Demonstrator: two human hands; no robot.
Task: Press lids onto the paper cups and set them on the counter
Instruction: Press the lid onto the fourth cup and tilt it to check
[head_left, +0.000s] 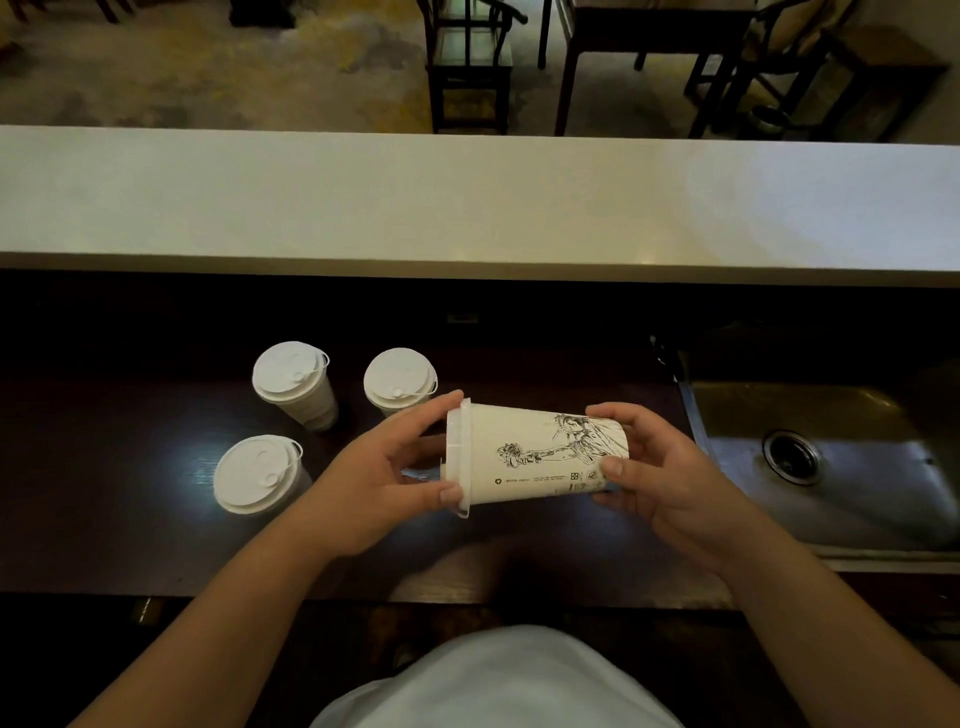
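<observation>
I hold a white paper cup (540, 452) with a black line drawing sideways above the dark counter (130, 519), its mouth pointing left. A white plastic lid (458, 457) sits on that mouth. My left hand (384, 467) grips the lid end, thumb and fingers on the rim. My right hand (660, 467) holds the cup's base end. Three lidded cups stand upright on the counter to the left: one at the back left (293, 382), one at the back middle (399, 381), partly behind my left hand, and one nearer me (257, 475).
A steel sink (831, 467) with a round drain is sunk into the counter at the right. A raised pale bar top (467, 202) runs across behind the dark counter. Dark wooden chairs (467, 67) and a table stand on the floor beyond.
</observation>
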